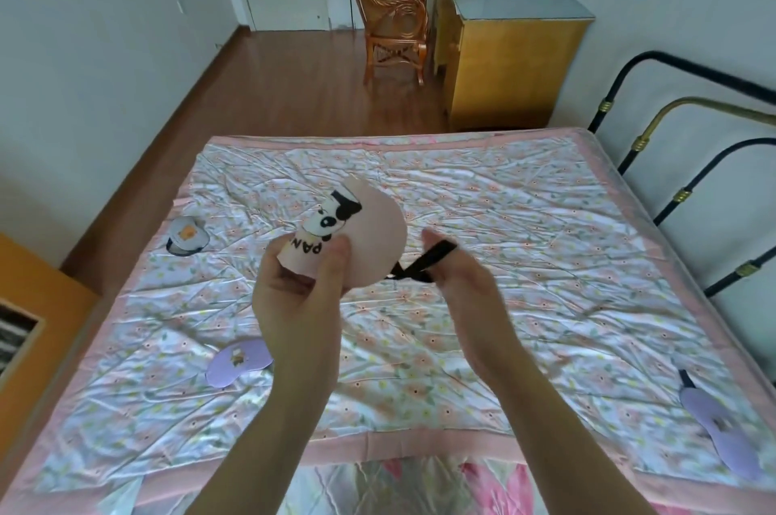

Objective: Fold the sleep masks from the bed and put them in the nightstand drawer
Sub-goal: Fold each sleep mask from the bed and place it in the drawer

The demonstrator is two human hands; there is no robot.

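Note:
A pink sleep mask (369, 237) with a panda print is held up above the bed, partly folded over. My left hand (300, 288) pinches its lower end between thumb and fingers. My right hand (457, 275) grips the mask's black elastic strap (424, 262), which stretches from the mask to my fingers. Three more masks lie on the quilt: a grey one (187, 239) at the left, a lilac one (237, 363) near my left forearm, and another lilac one (720, 430) at the right edge.
The bed (504, 220) carries a floral quilt with a pink border, and a black and brass metal frame (680, 195) stands at its right. An orange nightstand (46, 304) with an open drawer (17, 336) is at the left. A rattan chair (390, 17) and a yellow cabinet (512, 53) stand beyond.

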